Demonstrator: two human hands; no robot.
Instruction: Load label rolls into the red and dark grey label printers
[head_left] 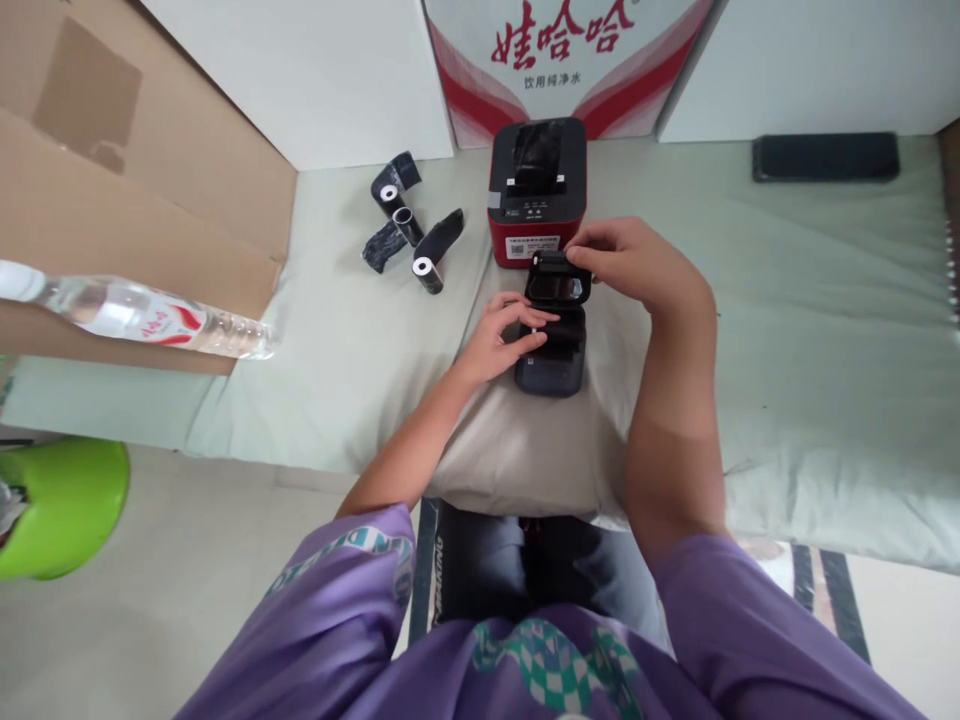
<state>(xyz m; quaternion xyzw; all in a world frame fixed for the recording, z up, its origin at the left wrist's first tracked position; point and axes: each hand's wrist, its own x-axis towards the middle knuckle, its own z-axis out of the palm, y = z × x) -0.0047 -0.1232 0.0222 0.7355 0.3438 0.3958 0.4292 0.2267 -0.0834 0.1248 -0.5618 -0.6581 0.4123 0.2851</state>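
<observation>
While small dark label printer (551, 350) lies on pale cushion (525, 450) just before red-and-black printer (537, 190), both hands work at it. Left hand (504, 335) rests on printer's open bay, fingers extended and together, touching inside; not clamped on anything visible. Right hand (630, 262) pinches raised lid (556, 282) at its top edge, thumb and fingers closed on it. Black paper rolls (411, 225) lie left, well apart. Water bottle (135, 315) far left. Black flat device (825, 157) far right.
</observation>
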